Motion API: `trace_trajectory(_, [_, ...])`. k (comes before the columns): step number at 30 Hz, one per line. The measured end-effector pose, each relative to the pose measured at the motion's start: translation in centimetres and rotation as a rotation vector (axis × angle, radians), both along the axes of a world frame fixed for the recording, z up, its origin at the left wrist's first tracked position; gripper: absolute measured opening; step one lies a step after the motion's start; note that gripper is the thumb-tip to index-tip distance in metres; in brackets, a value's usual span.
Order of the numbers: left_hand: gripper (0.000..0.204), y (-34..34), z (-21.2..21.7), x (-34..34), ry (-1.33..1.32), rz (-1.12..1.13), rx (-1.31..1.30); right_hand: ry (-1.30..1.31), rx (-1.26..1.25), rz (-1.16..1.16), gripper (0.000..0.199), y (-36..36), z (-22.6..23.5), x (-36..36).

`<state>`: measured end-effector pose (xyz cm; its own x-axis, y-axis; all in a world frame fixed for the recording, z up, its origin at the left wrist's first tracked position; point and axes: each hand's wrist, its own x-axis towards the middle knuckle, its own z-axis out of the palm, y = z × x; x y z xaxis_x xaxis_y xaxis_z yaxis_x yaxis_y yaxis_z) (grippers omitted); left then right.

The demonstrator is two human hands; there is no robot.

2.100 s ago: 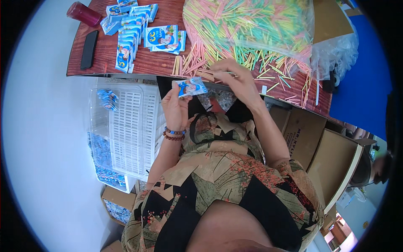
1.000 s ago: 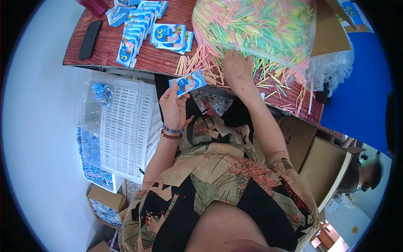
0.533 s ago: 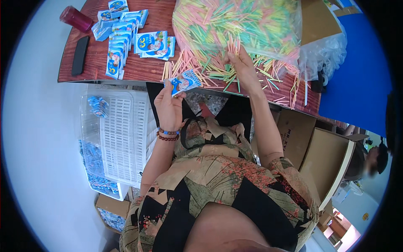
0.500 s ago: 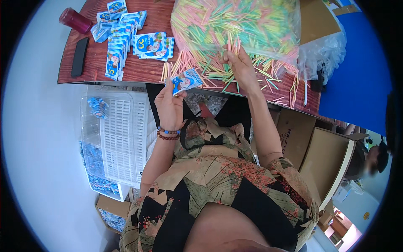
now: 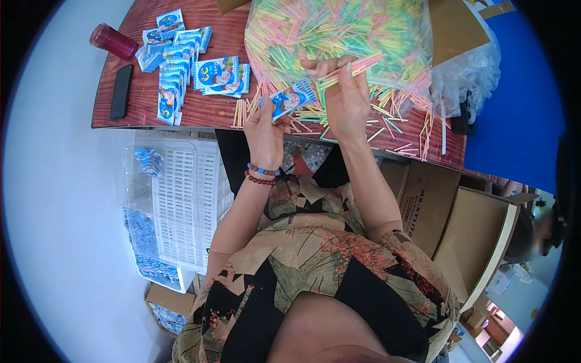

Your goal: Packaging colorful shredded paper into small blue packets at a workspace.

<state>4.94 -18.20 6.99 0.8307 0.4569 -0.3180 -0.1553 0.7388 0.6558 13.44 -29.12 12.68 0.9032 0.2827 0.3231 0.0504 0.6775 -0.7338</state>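
My left hand pinches a small blue-and-white packet by its lower left end, above the table's near edge. In my right hand, just right of the packet, is a small bunch of thin pink and yellow sticks, gripped between thumb and fingers. The right fingertips are close to the packet's upper end; whether they touch it I cannot tell. Behind both hands lies a large clear plastic bag full of pink, yellow and green sticks. Loose sticks are scattered along the table edge below it.
Similar packets lie in overlapping rows on the wooden table, left. Beside them are a black phone-like slab and a dark red cup. White baskets stand below left, cardboard boxes below right. A person is at far right.
My right hand has drawn back from the bag, turned, and brought the sticks toward the packet. My left hand has moved right and up with the packet.
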Motion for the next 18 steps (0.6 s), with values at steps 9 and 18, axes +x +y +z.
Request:
trace_trajectory(9, [0.024, -0.1, 0.3, -0.3, -0.041, -0.092, -0.153, -0.101, -0.096, -0.022, 0.016, 0.8, 0.0, -0.7])
trace_trajectory(18, [0.025, -0.9, 0.3, -0.2, -0.097, -0.115, -0.191, -0.150, -0.322, -0.136, 0.017, 1.9, -1.4, -2.0])
